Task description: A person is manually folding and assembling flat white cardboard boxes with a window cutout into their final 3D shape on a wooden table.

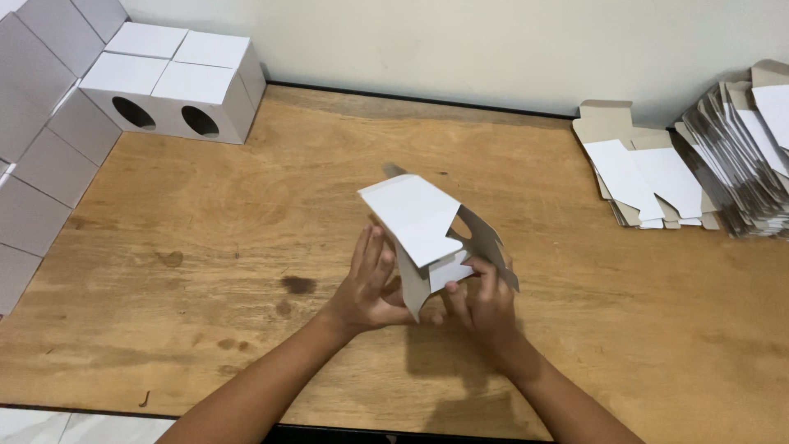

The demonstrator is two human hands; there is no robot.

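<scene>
— What is the person holding?

— A half-folded white cardboard box [431, 234], its flaps standing open, is hanging just above the middle of the wooden table [246, 271], between both hands. A round cut-out is showing in one of its grey inner panels.

— How are the hands gripping it?

— The left hand [370, 288] is pressing against the box's left side, its fingers lying straight and close together along the panel, the thumb tucked under the lower edge. The right hand [485, 300] is curling its fingers around the lower right part, pinching a small white flap between thumb and fingertips.

— And what is lying around it?

— Right of the box, well apart, a low pile of flat box blanks [641, 177] is lying on the table, white faces and brown backs showing. Beside that, at the right edge, a taller stack of blanks [740, 148] is leaning fanned out. At the far left corner, four finished white boxes [173, 78] are sitting together, two of them showing round holes toward the camera. More assembled boxes [41, 140] are running in a row along the left edge. A pale wall [452, 41] is rising behind the table.
</scene>
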